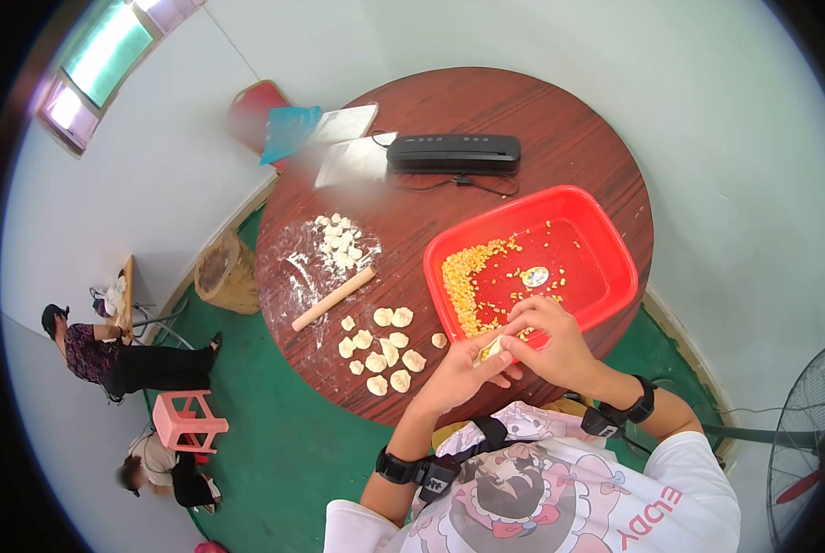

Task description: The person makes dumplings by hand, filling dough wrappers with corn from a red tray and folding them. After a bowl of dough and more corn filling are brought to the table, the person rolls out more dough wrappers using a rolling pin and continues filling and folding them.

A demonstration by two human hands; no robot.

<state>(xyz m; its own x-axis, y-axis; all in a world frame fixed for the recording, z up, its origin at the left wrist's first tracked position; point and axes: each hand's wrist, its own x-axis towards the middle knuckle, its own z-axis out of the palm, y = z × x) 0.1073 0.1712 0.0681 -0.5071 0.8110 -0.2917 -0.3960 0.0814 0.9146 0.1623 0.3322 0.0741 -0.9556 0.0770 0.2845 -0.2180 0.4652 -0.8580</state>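
While both hands meet above the red tray (615, 241), fingers (514, 324) of each pinch one dumpling (491, 349) between them.

Head-worn fisheye, steeply downward (close)

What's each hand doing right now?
Left hand: closed around a small pale dough wrapper with yellow filling.
Right hand: fingers pinching the same wrapper.

A small pale item (491, 349) sits pinched between both hands, mostly covered by fingers. Papers (350, 143) at the worktop's far side are blurred. A fan (813, 433) is cut off at the right edge.
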